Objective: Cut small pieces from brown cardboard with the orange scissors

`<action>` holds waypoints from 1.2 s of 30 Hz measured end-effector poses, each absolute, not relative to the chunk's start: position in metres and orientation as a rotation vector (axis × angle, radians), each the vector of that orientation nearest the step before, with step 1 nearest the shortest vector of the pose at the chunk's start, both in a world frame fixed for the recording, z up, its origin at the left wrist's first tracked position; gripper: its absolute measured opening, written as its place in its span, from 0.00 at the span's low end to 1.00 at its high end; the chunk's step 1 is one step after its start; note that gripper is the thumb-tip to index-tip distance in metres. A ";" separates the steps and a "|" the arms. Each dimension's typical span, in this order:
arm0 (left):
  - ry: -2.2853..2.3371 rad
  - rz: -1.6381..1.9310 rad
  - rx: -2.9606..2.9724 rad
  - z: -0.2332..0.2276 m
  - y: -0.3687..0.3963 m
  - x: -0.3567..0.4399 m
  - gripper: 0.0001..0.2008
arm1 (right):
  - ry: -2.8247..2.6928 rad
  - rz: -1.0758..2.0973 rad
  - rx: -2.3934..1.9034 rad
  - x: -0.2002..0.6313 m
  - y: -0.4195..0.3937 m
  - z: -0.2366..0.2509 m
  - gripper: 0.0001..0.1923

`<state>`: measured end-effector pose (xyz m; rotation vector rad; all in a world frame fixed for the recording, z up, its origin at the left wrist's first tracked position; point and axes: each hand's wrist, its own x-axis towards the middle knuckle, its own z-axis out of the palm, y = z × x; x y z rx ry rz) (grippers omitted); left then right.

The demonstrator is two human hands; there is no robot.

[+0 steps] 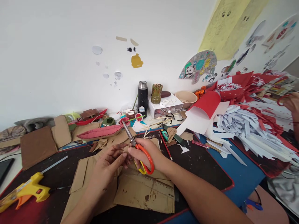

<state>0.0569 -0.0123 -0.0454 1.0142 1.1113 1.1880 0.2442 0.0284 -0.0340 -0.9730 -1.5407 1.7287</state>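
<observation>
My right hand (146,154) is closed around scissors (145,159) with orange and yellow handles. Their metal blades point up and away to the left. Close beside it, my left hand (112,161) pinches a small tan piece (126,149) that looks like cardboard; the fingers partly hide it. Smudges mark the left fingertips. Below both hands lie flat cardboard sheets (144,193), the nearer one stained with dark spots. A red pencil (166,146) rests to the right of my right hand.
A yellow glue gun (35,188) lies at left. Behind the hands are a pink boat-shaped piece (100,133), a black flask (142,95) and a white box (164,107). White paper strips (247,129) heap at right. Another person's hand (291,101) shows at the right edge.
</observation>
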 end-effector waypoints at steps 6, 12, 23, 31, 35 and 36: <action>1.153 1.189 1.099 -0.044 -0.012 0.056 0.23 | -1.511 1.726 -0.993 0.244 0.029 -0.040 0.19; 1.167 1.146 1.154 -0.037 -0.015 0.061 0.21 | -1.489 1.703 -0.972 0.244 0.032 -0.042 0.19; 1.165 1.149 1.130 -0.036 -0.014 0.063 0.24 | -1.515 1.668 -0.956 0.243 0.032 -0.042 0.19; 1.154 1.196 1.062 -0.041 -0.012 0.059 0.24 | -1.489 1.670 -0.934 0.242 0.032 -0.042 0.21; 1.152 1.215 1.036 -0.043 -0.012 0.058 0.24 | -1.468 1.649 -0.964 0.242 0.032 -0.038 0.22; 1.154 1.213 1.038 -0.043 -0.012 0.058 0.24 | -1.461 1.653 -0.966 0.242 0.032 -0.038 0.23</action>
